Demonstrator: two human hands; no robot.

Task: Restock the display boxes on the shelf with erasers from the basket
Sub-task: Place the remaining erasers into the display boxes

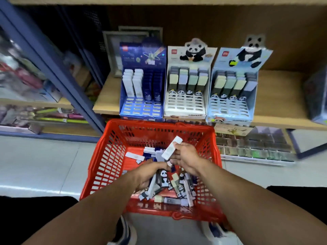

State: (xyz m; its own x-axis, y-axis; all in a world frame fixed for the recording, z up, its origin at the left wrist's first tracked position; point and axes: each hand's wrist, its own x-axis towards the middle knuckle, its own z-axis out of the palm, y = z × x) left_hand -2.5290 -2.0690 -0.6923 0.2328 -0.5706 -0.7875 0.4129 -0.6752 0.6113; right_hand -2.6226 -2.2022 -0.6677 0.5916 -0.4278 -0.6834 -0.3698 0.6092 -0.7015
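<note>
A red plastic basket (109, 156) stands on the floor below the shelf and holds several loose erasers (177, 190), white, dark blue and panda-printed. My right hand (185, 158) is over the basket and pinches a long white eraser (171, 148), tilted up to the right. My left hand (150, 174) reaches down into the eraser pile with curled fingers; what it holds is hidden. On the shelf stand three display boxes: a dark blue box (141, 106), a white panda box (185, 106) and a light blue panda box (231, 108). Each is partly filled, with bare slots in front.
The wooden shelf (279, 110) extends right of the boxes. A blue shelving post (53, 68) rises at left, with blurred goods behind it. Trays of small items (254, 147) sit on the floor at right. Picture frames (115, 50) stand behind the blue box.
</note>
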